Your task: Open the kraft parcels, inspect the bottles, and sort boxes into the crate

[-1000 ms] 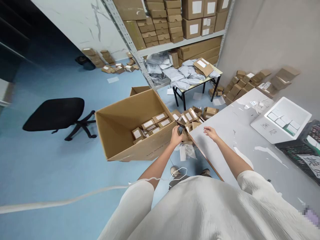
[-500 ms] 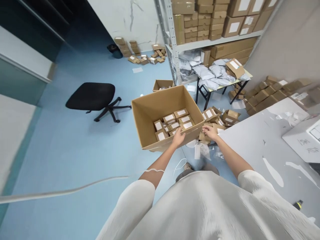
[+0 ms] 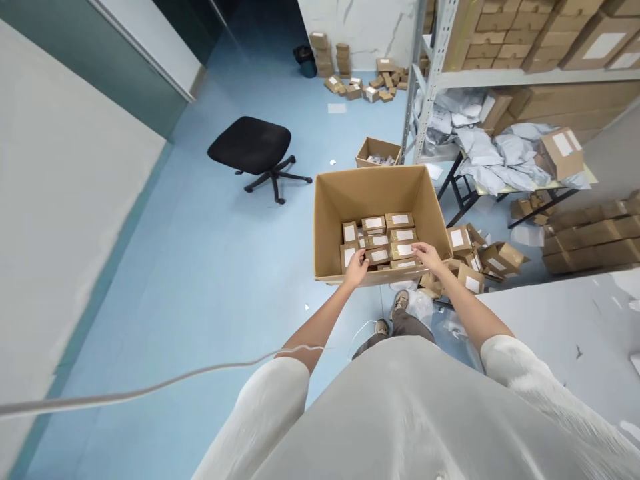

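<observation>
A large open cardboard carton (image 3: 380, 183) stands in front of me, with several small labelled cardboard boxes (image 3: 376, 241) lying inside. My left hand (image 3: 357, 268) is over the carton's near side, close to the front row of small boxes. Its fingers are parted and I see nothing in them. On the right, my right hand (image 3: 428, 256) reaches in over the near right corner, its fingertips close to a box label. Its thumb and fingers are apart, and no held item shows. Whether either hand touches a box is unclear.
Behind the carton sits a smaller open box (image 3: 379, 152). A black swivel chair (image 3: 253, 145) stands left. Metal shelving (image 3: 530, 79) and a small table with grey parcels (image 3: 500, 160) are at right. Loose boxes (image 3: 470, 250) lie beside the carton. A white cable (image 3: 150, 388) crosses at left.
My view has turned, with the scene shifting and tilting. My right hand has moved from beside the carton's right corner to over its inside. The left hand stays at the near side.
</observation>
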Available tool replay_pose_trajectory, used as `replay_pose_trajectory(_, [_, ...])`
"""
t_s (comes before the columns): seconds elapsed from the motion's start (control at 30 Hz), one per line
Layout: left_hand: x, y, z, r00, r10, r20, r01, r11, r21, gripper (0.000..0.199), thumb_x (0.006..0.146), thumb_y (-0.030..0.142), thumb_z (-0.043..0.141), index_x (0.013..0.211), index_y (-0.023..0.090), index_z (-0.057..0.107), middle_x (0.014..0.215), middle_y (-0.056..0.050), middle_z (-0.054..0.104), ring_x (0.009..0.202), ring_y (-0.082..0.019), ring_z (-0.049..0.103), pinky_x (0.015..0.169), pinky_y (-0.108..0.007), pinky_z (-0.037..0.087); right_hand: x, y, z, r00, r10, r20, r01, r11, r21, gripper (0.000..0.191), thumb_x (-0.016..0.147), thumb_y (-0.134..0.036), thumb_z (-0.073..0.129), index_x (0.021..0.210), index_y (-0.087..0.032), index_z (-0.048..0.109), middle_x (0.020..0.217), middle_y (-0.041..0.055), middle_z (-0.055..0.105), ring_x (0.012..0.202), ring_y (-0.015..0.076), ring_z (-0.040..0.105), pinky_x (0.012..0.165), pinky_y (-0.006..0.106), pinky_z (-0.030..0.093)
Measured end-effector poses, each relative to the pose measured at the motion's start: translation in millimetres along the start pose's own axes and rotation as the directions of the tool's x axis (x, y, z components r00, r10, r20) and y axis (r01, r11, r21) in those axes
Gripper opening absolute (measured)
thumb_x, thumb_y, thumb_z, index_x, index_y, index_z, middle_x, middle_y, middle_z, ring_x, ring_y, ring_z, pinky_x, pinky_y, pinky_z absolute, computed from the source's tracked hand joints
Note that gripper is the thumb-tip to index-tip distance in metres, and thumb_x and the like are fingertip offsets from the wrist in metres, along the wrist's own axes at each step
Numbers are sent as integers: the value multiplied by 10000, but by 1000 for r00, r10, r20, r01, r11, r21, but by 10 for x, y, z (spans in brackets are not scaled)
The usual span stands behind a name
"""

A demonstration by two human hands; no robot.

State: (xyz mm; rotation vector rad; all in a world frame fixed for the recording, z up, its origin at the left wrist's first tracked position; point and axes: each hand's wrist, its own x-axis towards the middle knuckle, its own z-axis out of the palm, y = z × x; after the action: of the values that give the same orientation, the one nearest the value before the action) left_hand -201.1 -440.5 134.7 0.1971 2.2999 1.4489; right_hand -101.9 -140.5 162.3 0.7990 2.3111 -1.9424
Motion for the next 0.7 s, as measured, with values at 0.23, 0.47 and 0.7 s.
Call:
replay_pose_trajectory(0.23, [449, -4, -51, 993, -120, -24, 120, 993, 18, 517, 974, 224, 607, 1492, 209, 609, 1542, -164, 636, 1400, -297, 643, 1223, -510, 498, 772, 210, 63, 995, 58, 80, -55, 998, -30, 305, 854, -360, 692, 1092, -190, 775, 1117, 96, 807, 990, 237, 750, 1019, 445, 594])
replay_pose_trajectory(0.47, [831, -215, 91, 981, -193, -10, 193, 981, 17, 536, 1005, 218, 573, 1541, 222, 570, 1547, -147, 637, 1397, -278, 639, 1227, -487, 494, 1380, 576, 152, 976, 156, 155, -131, 979, -158, 187, 841, -237, 674, 991, -200, 780, 1140, 93, 810, 1009, 230, 748, 1060, 433, 579])
replay_pose_trajectory(0.7, [1110, -757, 42, 935, -353, -19, 353, 930, 99, 603, 982, 241, 648, 1569, 192, 522, 1549, -194, 612, 1379, -308, 643, 1213, -484, 494, 1715, 951, 502, 954, 197, 228, -131, 952, -276, 185, 827, -166, 662, 950, -219, 789, 1082, 60, 819, 1077, 237, 738, 1122, 437, 547])
